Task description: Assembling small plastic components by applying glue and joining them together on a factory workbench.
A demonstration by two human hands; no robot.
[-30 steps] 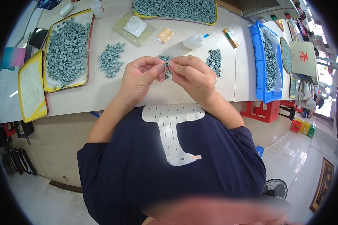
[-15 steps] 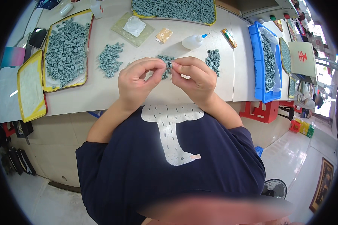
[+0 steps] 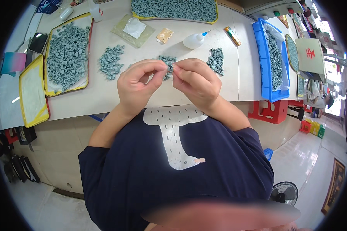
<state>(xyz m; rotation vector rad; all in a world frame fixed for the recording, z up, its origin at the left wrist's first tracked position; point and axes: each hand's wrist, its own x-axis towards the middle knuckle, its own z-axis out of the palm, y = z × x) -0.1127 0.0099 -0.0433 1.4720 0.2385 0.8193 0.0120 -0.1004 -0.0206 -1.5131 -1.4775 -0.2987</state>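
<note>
Above the table, my left hand (image 3: 139, 81) and my right hand (image 3: 198, 81) meet with thumb and forefinger pinched. Between their fingertips is a small grey-green piece (image 3: 170, 68), mostly covered, so its shape cannot be made out. Just beyond the fingers lies a small heap of similar stone-like pieces (image 3: 166, 58), partly hidden by my hands. To its left is a loose pile of them (image 3: 111, 61), and a darker pile (image 3: 215, 61) lies beyond my right hand.
At left stands a yellow-edged tray (image 3: 47, 86) full of pieces, beside a bare one (image 3: 32, 92). Another full tray (image 3: 173, 19) is at the back. A squeeze bottle (image 3: 193, 41), a glue-like tube (image 3: 232, 36) and a plastic bag (image 3: 121, 32) lie nearer. A blue crate (image 3: 265, 65) stands right.
Both hands stay pinched together; the right fingers have closed in and cover more of the small piece. The whole view has shifted slightly.
</note>
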